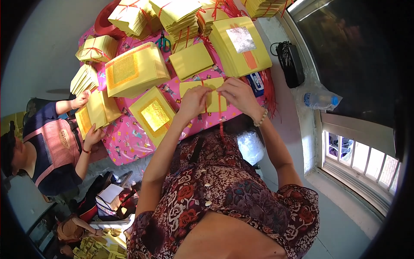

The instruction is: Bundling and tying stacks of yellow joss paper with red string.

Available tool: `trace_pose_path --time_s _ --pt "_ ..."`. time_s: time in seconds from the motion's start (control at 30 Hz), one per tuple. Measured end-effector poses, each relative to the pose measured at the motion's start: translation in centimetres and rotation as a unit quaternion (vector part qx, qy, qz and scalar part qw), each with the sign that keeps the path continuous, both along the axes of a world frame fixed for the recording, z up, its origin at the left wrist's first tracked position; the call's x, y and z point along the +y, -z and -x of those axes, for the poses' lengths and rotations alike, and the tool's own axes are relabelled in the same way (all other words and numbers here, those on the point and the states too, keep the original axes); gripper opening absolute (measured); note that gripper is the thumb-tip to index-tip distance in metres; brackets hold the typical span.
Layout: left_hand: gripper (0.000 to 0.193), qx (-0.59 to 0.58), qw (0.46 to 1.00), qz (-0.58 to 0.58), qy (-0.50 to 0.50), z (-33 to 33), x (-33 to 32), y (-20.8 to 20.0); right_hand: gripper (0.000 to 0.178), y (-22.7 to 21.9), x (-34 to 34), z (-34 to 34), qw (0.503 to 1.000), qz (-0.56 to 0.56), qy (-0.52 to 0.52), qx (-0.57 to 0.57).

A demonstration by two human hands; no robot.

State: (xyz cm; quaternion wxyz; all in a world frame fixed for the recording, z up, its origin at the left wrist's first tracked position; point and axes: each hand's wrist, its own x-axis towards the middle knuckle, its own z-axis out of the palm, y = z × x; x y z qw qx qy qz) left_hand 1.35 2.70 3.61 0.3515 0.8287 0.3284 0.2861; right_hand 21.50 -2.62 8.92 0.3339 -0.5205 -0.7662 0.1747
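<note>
At the pink tablecloth's [129, 150] near edge, a yellow paper packet [213, 103] lies beneath the left hand [194, 102] and right hand [238, 95], whose fingertips look pinched on red string [219, 103]; seemingly mid-tying, this calls next for even tension.

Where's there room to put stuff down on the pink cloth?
The pink cloth is bare between the nearer gold-square stack and the co-worker's stack. A thin strip lies between the bundle and the near edge. Tied stacks crowd the far side.
</note>
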Motion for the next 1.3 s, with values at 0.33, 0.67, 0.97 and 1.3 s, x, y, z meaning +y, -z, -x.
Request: trace_pose_path --time_s 0.33,0.67,0.97,1.3 --pt "0.015 -0.001 0.99 0.143 0.021 -2.7 -1.4 2.3 0.015 2.4 0.8 1.3 0.991 0.101 0.038 0.079" --pt "0.019 -0.087 0.913 0.398 -0.009 -3.2 -0.1 3.7 0.018 3.0 -3.5 0.8 0.982 0.151 0.118 -0.011" --pt "0.017 0.032 0.993 -0.097 0.059 -3.0 0.5 2.0 0.015 8.7 -0.5 -0.4 0.961 0.105 0.146 0.21" --pt "0.019 -0.032 0.991 -0.123 0.043 -3.0 0.6 2.8 0.013 7.1 0.6 -1.1 0.975 0.187 0.041 0.108"
